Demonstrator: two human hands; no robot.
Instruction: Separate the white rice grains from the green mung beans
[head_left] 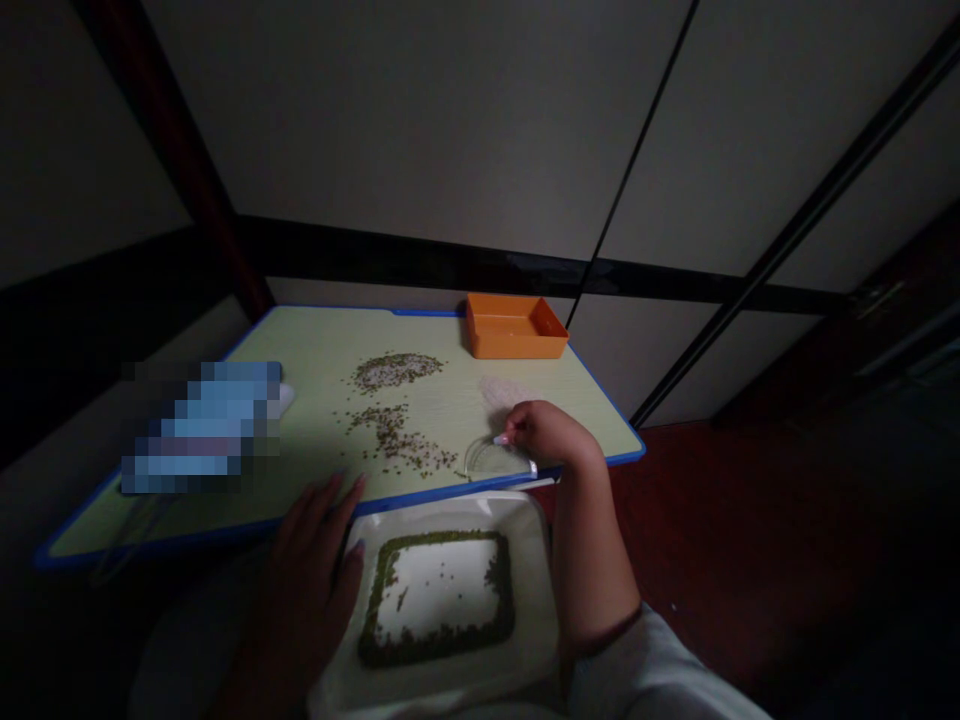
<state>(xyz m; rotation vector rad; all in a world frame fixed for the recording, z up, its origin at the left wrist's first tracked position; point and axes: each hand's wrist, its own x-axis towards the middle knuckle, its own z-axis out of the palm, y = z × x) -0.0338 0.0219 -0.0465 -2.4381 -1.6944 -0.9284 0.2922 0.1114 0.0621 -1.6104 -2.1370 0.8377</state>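
My right hand (544, 432) is closed in a pinch over a clear round dish (491, 460) at the table's front edge; whatever sits between its fingertips is too small to name. Just beyond it lies a pile of white grains (501, 390). Fingers apart, my left hand (319, 545) rests at the table's blue edge, by the left rim of a white plastic tub (536, 590). Small green beans (442, 640) line the tub's bottom edges. Mixed green beans and white grains form a far heap (397, 370) and a scattered near heap (401, 440).
An orange open box (517, 343) stands at the back right of the pale yellow table (315, 340). At the left is a blurred-out phone-like object (214, 420) with a loop of cord below it. Cabinet panels (420, 120) rise behind; the floor (712, 520) at right is dark red.
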